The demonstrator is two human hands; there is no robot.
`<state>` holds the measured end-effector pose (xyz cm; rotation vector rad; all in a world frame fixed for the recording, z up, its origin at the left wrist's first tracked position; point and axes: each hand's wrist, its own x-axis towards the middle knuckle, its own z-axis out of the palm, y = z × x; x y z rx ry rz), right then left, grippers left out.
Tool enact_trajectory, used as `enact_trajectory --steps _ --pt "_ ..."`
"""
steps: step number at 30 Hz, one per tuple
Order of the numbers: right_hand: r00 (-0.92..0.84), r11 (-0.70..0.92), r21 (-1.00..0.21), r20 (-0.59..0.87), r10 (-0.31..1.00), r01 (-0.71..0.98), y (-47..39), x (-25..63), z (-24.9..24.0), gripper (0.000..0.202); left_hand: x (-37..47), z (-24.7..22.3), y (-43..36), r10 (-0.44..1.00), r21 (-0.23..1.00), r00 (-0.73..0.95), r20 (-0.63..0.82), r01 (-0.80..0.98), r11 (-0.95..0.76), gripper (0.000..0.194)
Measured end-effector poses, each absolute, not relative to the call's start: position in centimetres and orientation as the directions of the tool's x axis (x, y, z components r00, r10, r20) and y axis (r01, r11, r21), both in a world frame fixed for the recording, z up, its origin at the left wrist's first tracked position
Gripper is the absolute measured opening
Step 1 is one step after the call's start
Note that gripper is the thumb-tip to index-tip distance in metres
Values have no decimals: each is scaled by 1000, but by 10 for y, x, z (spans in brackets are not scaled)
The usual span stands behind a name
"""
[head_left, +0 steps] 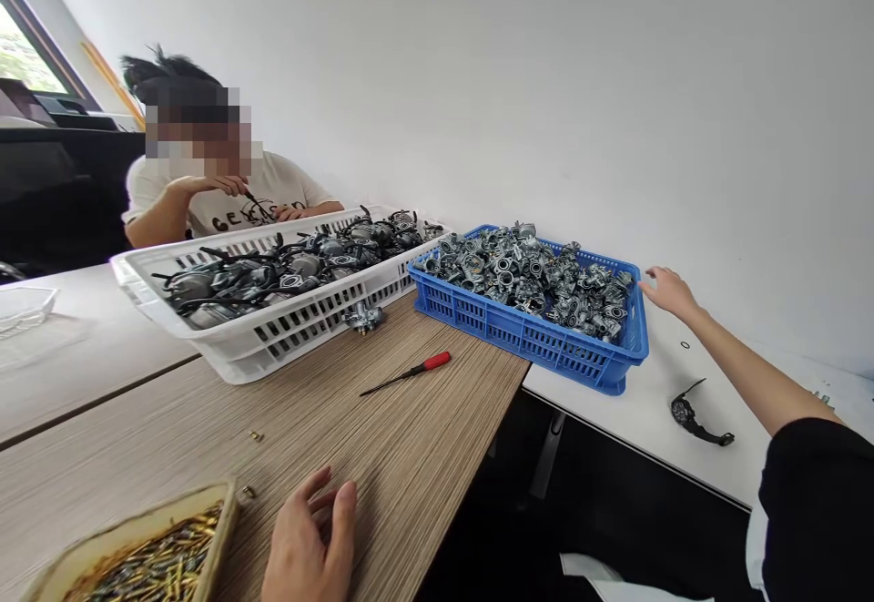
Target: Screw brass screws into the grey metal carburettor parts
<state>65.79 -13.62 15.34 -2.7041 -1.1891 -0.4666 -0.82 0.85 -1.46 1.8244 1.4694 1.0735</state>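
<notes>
My left hand (310,538) is over the wood-grain table at the front, fingers loosely bent, thumb apart, nothing visible in it. Just left of it are a small metal piece (248,492) and a yellowish tray (230,515) of small brass parts (170,556). My right hand (669,290) reaches out to the right end of a blue basket (471,311), its fingers apart and by the rim; whether they touch it I cannot tell. Metal carburetor bodies (505,265) fill this basket. A red-handled screwdriver (435,361) lies on the table between my hands.
A white basket (252,356) holds carburetors with black hoses (300,265); a single carburetor (361,317) sits beside it. Behind, a co-worker (232,192) holds a dark tool. A wristwatch (689,415) and a black ring (685,344) lie on the white table at right.
</notes>
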Motion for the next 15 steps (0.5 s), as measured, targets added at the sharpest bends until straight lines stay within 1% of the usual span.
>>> enact_trajectory --steps 1,3,6,10,15 --pt "619 -646 -6 294 729 763 -116 654 154 57 -9 -15 9 969 821 75 234 519 -239 71" --pt "596 -612 -13 245 765 791 -81 652 154 57 -10 -16 10 973 825 78 218 517 -226 70" --pt "605 -610 -36 190 774 792 -44 659 152 53 -13 -18 11 978 830 88 192 516 -209 68" --pt "627 -627 -49 127 768 778 -21 680 158 52 -13 -19 11 981 844 56 186 501 -189 67" --pt "590 -588 -58 27 807 807 -9 696 159 55 -9 -14 8 981 837 35 189 517 -179 65"
